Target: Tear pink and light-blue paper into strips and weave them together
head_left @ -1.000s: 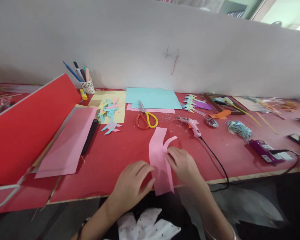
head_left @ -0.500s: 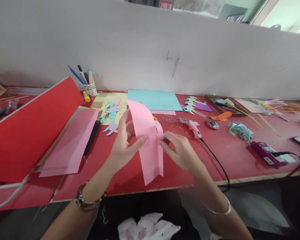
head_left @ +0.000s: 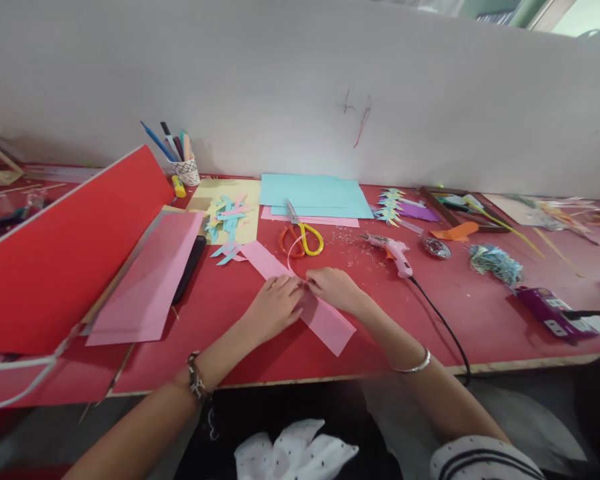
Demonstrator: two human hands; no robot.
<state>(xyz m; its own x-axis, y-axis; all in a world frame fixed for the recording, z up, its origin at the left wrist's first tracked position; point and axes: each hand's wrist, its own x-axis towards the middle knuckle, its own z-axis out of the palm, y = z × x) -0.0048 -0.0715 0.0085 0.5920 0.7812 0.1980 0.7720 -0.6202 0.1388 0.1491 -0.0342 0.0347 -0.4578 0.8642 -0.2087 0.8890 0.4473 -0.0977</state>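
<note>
Evidently both hands are at the paper, which lies aslant on the red table, its far end just beside a heap of cut strips. The left hand is palm down over its middle, fingers bent and side by side, thumb apart from them. The right hand is at the paper's right edge, thumb and forefinger pinching it there, the other fingers curled in. A thin curl of pink rises beside the fingertips and loops up in front of the scissors; where it joins the paper is hidden by the hands. Beyond the scissors, blue sheets overlap pink ones. A glue gun lies to the right, its cord running towards the near edge.
</note>
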